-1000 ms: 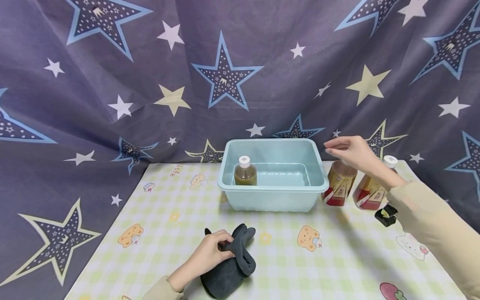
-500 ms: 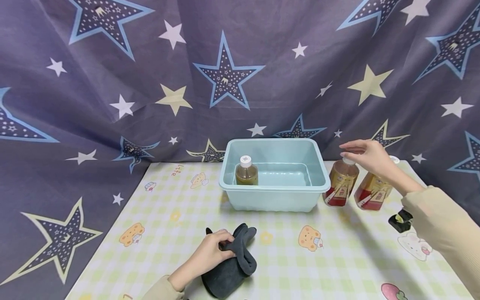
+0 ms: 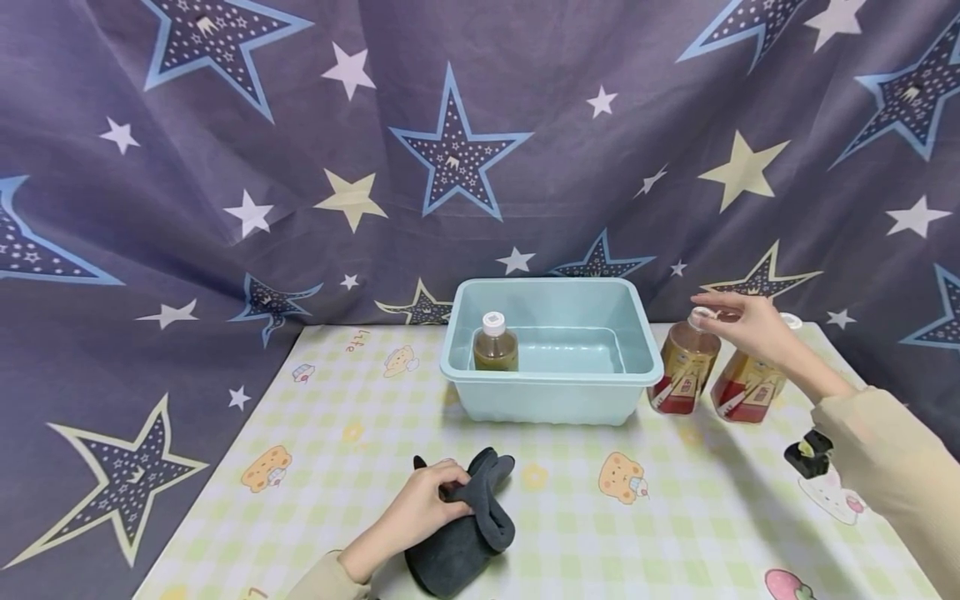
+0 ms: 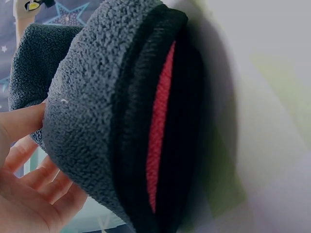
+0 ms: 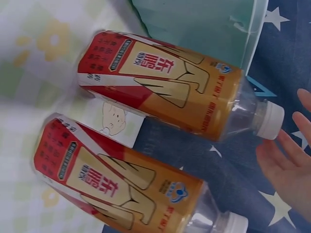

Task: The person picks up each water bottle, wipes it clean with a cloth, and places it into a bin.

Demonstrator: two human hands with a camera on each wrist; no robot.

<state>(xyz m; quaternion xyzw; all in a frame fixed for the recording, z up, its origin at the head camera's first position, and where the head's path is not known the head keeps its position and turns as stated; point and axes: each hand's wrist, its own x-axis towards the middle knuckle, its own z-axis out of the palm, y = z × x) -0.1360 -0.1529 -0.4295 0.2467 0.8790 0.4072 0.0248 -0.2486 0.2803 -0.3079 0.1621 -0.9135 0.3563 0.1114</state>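
My left hand (image 3: 423,500) pinches a dark grey fleece item (image 3: 453,554) near the front of the table. Up close in the left wrist view, the fleece item (image 4: 87,97) has a black edge and a pinkish-red lining; its exact kind does not show. At the right, my right hand (image 3: 753,325) is at the white cap of an upright drink bottle (image 3: 684,375), red and gold. The right wrist view has relaxed fingers (image 5: 272,158) right beside that cap (image 5: 271,120), not closed round it. A second, matching bottle (image 3: 748,392) stands just right of the first.
A light blue plastic tub (image 3: 551,392) sits at the back of the table, left of the two bottles. Inside it, at the left end, stands another white-capped bottle (image 3: 495,350). A star-patterned curtain (image 3: 300,125) hangs directly behind.
My right hand moved rightward from above the tub's right edge, then lowered to the left bottle's cap. My left hand still holds the fleece item in the same place.
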